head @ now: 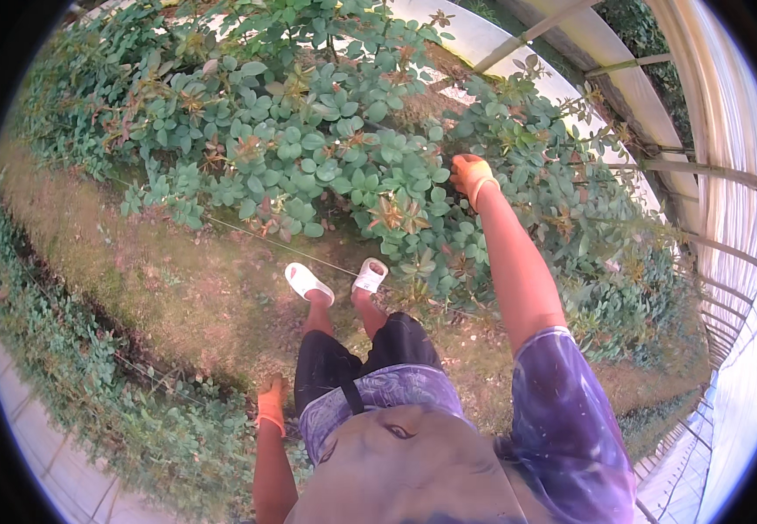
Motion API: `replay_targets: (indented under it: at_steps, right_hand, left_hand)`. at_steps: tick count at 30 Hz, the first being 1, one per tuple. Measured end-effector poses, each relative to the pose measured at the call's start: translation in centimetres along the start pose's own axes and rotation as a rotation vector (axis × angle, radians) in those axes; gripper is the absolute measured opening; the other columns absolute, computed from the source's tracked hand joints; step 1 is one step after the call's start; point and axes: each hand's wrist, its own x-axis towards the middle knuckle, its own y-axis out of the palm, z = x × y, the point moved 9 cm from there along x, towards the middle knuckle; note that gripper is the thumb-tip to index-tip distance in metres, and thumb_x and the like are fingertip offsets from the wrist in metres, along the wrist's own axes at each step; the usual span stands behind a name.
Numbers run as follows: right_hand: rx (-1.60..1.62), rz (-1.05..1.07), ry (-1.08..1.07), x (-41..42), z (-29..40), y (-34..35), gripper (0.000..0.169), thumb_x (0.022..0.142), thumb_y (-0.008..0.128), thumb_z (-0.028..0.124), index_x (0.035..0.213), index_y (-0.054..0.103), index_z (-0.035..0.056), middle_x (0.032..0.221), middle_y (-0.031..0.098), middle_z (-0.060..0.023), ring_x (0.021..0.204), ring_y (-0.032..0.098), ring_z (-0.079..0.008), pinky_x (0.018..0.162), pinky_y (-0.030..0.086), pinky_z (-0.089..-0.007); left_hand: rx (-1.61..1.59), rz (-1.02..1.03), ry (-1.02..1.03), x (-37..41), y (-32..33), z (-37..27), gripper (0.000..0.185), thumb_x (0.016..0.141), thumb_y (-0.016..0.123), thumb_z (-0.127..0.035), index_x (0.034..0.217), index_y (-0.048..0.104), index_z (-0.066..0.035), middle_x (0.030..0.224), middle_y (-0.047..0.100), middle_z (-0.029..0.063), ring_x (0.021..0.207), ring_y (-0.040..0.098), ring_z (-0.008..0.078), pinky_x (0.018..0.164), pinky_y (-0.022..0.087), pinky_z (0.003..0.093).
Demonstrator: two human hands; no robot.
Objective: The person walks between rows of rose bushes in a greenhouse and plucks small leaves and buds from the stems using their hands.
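Observation:
My right hand (471, 175), in an orange work glove, reaches out into a row of leafy rose bushes (326, 137). Its fingers are curled and partly lost among the leaves, so whether a stem is between them cannot be made out. My left hand (273, 401), in a matching glove, hangs low beside my dark shorts (329, 370). Nothing shows in it, though its fingers are too small and blurred to judge. Reddish young shoots (396, 213) stand out from the green foliage in front of my feet.
A thin string (273, 242) runs along the bed's edge by my white slide sandals (309, 283). The mossy soil path (175, 281) lies between this row and another plant row (109, 399). Greenhouse frame poles (699, 168) and plastic sheeting (732, 98) rise at the right.

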Motion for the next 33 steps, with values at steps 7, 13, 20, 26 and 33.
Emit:
replay_targets:
  at_steps: [7,13,20,26,33]
  right_hand:
    - [0.993,-0.308,0.270,8.9,-1.7,1.7,0.064,0.093,0.053,0.052,0.134,0.048,0.0029,0.135,0.053,-0.0116,0.122,0.052,-0.0339,0.095,0.043,-0.0493]
    - [0.988,-0.305,0.282,12.4,-3.9,2.6,0.059,0.093,0.053,0.048,0.132,0.050,0.0033,0.134,0.054,-0.0123,0.121,0.053,-0.0338,0.095,0.043,-0.0488]
    - [0.707,-0.234,0.273,12.2,-6.6,3.0,0.054,0.093,0.053,0.043,0.130,0.053,0.0038,0.132,0.055,-0.0131,0.120,0.054,-0.0337,0.096,0.044,-0.0482]
    - [0.379,-0.176,0.186,12.0,-8.3,0.8,0.049,0.092,0.053,0.038,0.128,0.055,0.0042,0.130,0.057,-0.0138,0.118,0.056,-0.0336,0.096,0.045,-0.0477]
    - [0.097,-0.248,0.028,12.8,-9.5,-0.4,0.044,0.092,0.053,0.033,0.126,0.057,0.0047,0.129,0.058,-0.0146,0.117,0.057,-0.0335,0.097,0.046,-0.0471]
  left_hand:
    - [0.009,-0.161,-0.126,-2.4,-0.6,4.6,0.017,0.093,0.057,-0.021,0.099,0.066,-0.008,0.088,0.066,0.0017,0.070,0.058,0.0068,0.057,0.040,0.0204]
    - [-0.012,-0.041,-0.172,-0.2,-2.4,8.1,0.015,0.092,0.058,-0.019,0.099,0.066,-0.008,0.087,0.067,0.0001,0.070,0.059,0.0082,0.061,0.044,0.0231]
    - [0.012,-0.102,-0.141,1.3,-1.8,4.5,0.025,0.094,0.057,-0.019,0.113,0.063,-0.005,0.094,0.067,0.0031,0.075,0.060,0.0069,0.061,0.043,0.0194]
    - [0.030,-0.062,-0.120,3.1,-1.6,2.4,0.034,0.096,0.057,-0.023,0.122,0.059,-0.003,0.105,0.068,0.0073,0.087,0.064,0.0121,0.070,0.048,0.0225]
    - [0.130,-0.092,-0.186,4.1,-1.2,2.3,0.034,0.096,0.056,-0.023,0.123,0.060,-0.004,0.106,0.069,0.0055,0.089,0.063,0.0115,0.073,0.046,0.0231]
